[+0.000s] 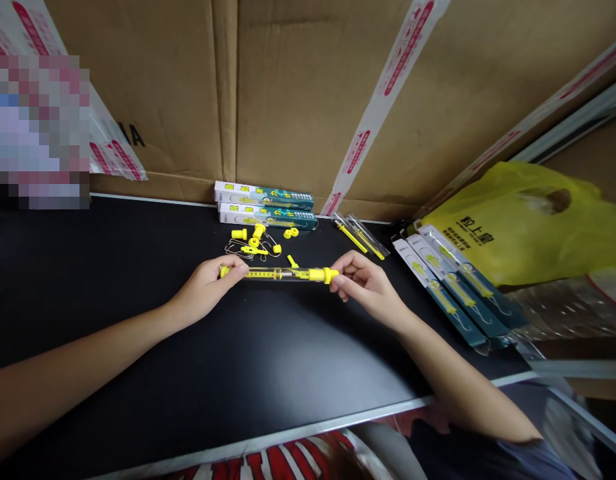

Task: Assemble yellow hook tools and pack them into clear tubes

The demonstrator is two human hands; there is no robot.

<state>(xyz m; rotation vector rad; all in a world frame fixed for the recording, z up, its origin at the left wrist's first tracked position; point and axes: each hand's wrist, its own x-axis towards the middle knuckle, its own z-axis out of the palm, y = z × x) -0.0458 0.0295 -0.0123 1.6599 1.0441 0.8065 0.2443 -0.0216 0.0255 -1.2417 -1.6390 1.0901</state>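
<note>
The left hand (208, 283) has its fingers closed around the left end of a clear tube (274, 274), with the thumb lying along the near side and its tip pressed on the tube, while a small yellow piece shows beside the fingers. The right hand (365, 283) pinches with thumb and index finger the outer end of a yellow plug (321, 275), which sits in the right end of this tube; its other fingers are loosely curled. The tube is held level between both hands, over the near side of some loose yellow parts (255, 232) and bent wire hooks (232, 249) on the black table (268, 373). Inside the tube one can see a yellow strip with scale marks, but the numbers are too small for reading. Behind the parts, two long boxes (268, 217) lie one behind the other; on their green side the yellow characters 力 and 计 are readable, and the smaller print is not. To the right of them are two clear sleeves (364, 237) with yellow pieces inside. Farther right, three similar boxes (455, 290) lie side by side, near a yellow plastic bag (553, 233), which carries 粒上皇 in black. The cardboard (298, 87) at the back shows a black letter A at left, and its tape (359, 148) has red labels whose writing is not clear
</note>
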